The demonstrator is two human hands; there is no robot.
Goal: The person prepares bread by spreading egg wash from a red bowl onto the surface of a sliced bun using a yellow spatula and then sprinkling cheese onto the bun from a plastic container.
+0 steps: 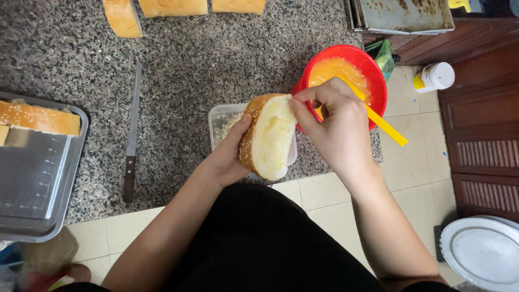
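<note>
Speckled granite table point(189, 70) over pale floor tiles, with a dark wooden cabinet off at 3 o'clock. I hold the bun point(268, 136) just past the table's near edge, above a clear tub point(224, 121) that sits under it at 10 o'clock, so whatever drips or flakes lands there and not on the floor. My left hand point(227, 157) cups the crust from below, thumb up the brown side, grip closed on the bun with the white cut face turned up and to the right. My right hand point(338, 127) is pinched shut around a yellow spreader point(384, 121); the handle pokes out toward 4 o'clock, and the working end is hidden behind my fingers at the bun's top edge.

The red bowl point(348, 75) of yellow liquid stands at 1 o'clock, touching distance from the right hand, near the table's right end. A knife point(131, 135) lies at 9 o'clock, blade pointing away from me, well apart from both hands. Farther at 9, a metal tray point(38, 178) overhangs the near edge and carries a seeded loaf point(38, 118). More cut bread point(173, 8) lines the far side at 12. Open granite between knife and tub leaves room to move. A white jar point(435, 77) and a round metal lid point(484, 251) sit on the floor side, right.
</note>
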